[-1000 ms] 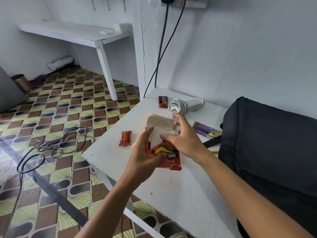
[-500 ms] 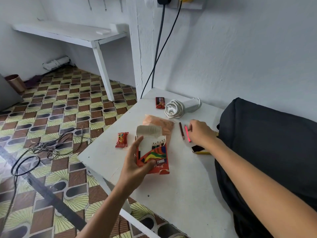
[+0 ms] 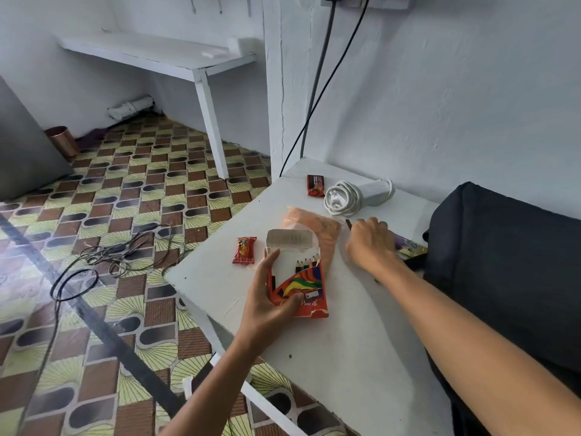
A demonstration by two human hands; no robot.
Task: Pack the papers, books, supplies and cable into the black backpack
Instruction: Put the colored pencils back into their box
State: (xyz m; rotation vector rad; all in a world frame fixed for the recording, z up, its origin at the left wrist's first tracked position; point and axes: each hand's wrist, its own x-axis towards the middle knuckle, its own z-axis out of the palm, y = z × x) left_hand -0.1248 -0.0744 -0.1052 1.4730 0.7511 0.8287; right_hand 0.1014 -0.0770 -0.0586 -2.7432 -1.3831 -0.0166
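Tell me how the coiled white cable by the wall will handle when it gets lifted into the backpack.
The white cable is loosely looped, so it will probably sag and partly uncoil if lifted by one strand. Its pale block end looks rigid and likely heavier, so it may swing. It seems light and hardly fragile; gathering the whole coil should work best.

Two bare forearms come into view from the lower edge, with no sleeve showing on either as far up as they can be seen. The left hand (image 3: 270, 305) is bare: no glove, ring, watch or band at the wrist. The right hand (image 3: 371, 243) is bare too, its wrist plain. Both forearms are slender, and the fingernails that show are short and unpainted.
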